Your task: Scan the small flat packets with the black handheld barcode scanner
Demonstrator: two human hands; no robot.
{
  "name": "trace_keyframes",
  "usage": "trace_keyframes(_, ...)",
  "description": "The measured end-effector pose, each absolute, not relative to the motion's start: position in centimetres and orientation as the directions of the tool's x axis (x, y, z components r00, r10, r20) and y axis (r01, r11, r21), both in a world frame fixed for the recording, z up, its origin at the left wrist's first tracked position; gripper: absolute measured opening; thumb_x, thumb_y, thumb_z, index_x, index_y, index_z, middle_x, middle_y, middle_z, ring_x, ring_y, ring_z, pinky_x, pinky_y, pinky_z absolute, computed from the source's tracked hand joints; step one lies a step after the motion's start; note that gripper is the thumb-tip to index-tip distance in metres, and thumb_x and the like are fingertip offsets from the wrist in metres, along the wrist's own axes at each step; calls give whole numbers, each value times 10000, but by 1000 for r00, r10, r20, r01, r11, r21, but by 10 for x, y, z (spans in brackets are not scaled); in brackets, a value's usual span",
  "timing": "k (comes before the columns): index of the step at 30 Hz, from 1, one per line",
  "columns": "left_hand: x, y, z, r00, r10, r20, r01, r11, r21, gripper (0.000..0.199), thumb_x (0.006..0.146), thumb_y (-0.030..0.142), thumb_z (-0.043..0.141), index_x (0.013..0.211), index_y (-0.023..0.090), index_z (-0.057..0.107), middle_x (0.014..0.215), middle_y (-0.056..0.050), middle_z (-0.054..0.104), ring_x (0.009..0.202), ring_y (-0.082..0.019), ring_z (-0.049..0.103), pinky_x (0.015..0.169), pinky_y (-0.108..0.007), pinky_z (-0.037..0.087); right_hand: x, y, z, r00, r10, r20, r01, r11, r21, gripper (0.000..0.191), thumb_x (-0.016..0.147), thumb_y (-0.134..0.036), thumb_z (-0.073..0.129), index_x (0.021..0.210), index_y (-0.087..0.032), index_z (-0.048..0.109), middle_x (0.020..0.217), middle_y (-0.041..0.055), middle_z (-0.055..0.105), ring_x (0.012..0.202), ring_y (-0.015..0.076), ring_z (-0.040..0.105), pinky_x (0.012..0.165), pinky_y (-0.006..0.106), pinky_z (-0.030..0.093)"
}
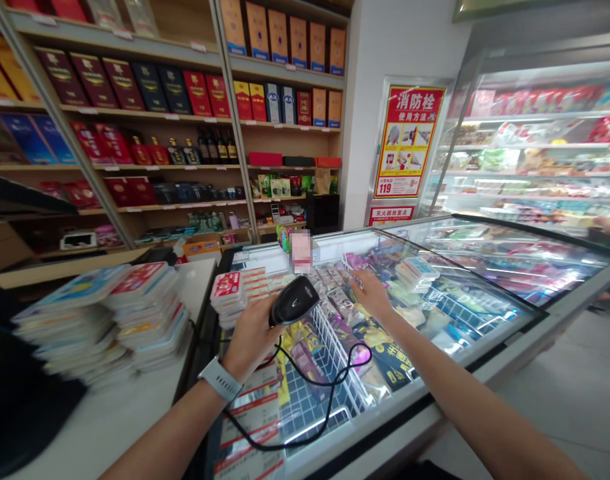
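My left hand (pixel 252 340) is shut around a black corded handheld barcode scanner (pixel 295 301), whose head points up and to the right. A grey smartwatch (pixel 219 380) sits on that wrist. The scanner's black cable (pixel 305 407) loops down across the freezer's front. My right hand (pixel 372 295) reaches over a chest freezer (pixel 485 333), fingers spread, just above colourful frozen-food packets (pixel 335 283). I cannot tell if it touches them. Stacks of flat packaged goods (pixel 147 313) lie on the white counter (pixel 119 420) left of my left hand, and a smaller stack (pixel 229 297) stands beside the scanner.
Wooden shelves (pixel 165 113) of boxed liquor and bottles fill the back wall. A red and yellow fire-hydrant notice (pixel 409 141) hangs on the white pillar. A lit refrigerated display case (pixel 529 153) stands at right, and part of another person's hand (pixel 605 225) shows beside it.
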State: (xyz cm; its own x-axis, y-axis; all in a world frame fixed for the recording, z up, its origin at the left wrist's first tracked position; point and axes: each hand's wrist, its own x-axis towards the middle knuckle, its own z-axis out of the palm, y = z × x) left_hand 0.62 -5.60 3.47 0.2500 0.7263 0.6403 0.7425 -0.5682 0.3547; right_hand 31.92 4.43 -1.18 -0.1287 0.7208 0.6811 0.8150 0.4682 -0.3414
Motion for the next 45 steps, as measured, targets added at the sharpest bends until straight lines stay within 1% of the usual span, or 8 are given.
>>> trace_keyframes(7, 7, -58, 39, 266, 709, 653, 738, -586, 335, 358, 775, 120, 622, 1125, 193, 614, 1055, -70, 710, 979, -229, 662, 855, -353, 515, 230, 58, -8, -543, 552, 633, 590, 787, -181, 571, 885, -211, 509, 1443, -169, 394, 1473, 140, 435, 1365, 253, 390, 1130, 482, 337)
trace_keyframes(12, 7, -57, 36, 260, 740, 621, 753, -558, 350, 321, 758, 114, 650, 1073, 173, 623, 1039, -82, 710, 965, -241, 656, 853, -370, 507, 165, 78, -15, -647, 377, 663, 406, 906, -120, 569, 931, -285, 509, 1473, -226, 348, 1557, 104, 308, 1427, 234, 292, 1160, 456, 300)
trace_keyframes(18, 5, -56, 33, 245, 741, 626, 740, -560, 373, 269, 766, 146, 668, 1031, 163, 622, 1004, -84, 709, 949, -246, 651, 842, -372, 507, 106, 93, -10, -761, 292, 580, 355, 935, -6, 627, 962, -374, 467, 1500, -116, 275, 1588, 168, 193, 1482, 266, 92, 1198, 465, 199)
trace_keyframes(23, 5, -56, 34, 247, 707, 663, 734, -583, 348, 314, 749, 113, 661, 1056, 162, 619, 1025, -79, 712, 987, -258, 644, 872, -388, 506, 88, 87, 2, -799, 336, 500, 394, 919, 12, 587, 974, -316, 448, 1519, -280, 233, 1627, 71, 48, 1487, 279, 41, 1151, 496, 301)
trace_keyframes(29, 4, -56, 36, 242, 699, 673, 734, -586, 344, 278, 743, 113, 646, 1014, 169, 620, 1002, -79, 713, 977, -266, 656, 854, -395, 522, 78, 90, 3, -868, 232, 439, 248, 969, -23, 560, 962, -270, 479, 1493, -205, 314, 1584, 104, 245, 1482, 252, 105, 1171, 495, 278)
trace_keyframes(33, 4, -56, 35, 236, 712, 661, 751, -565, 341, 279, 745, 123, 649, 1018, 171, 617, 969, -82, 710, 951, -273, 659, 830, -392, 523, 83, 86, 2, -803, 298, 516, 278, 953, -117, 463, 963, -211, 454, 1423, -168, 430, 1505, 120, 407, 1447, 205, 245, 1182, 451, 272)
trace_keyframes(39, 5, -58, 36, 249, 711, 658, 744, -575, 340, 261, 768, 144, 653, 1024, 166, 609, 968, -79, 702, 931, -250, 651, 808, -361, 513, 95, 79, -1, -735, 315, 600, 292, 946, -139, 416, 953, -211, 474, 1366, -173, 495, 1422, 122, 508, 1374, 213, 389, 1155, 455, 319)
trace_keyframes(45, 6, -60, 40, 239, 720, 651, 756, -559, 341, 169, 781, 150, 642, 947, 168, 619, 892, -67, 702, 835, -232, 650, 755, -344, 501, 99, 86, -9, -665, 352, 659, 344, 927, -147, 395, 954, -253, 469, 1325, -132, 528, 1390, 149, 526, 1351, 217, 415, 1148, 429, 330)
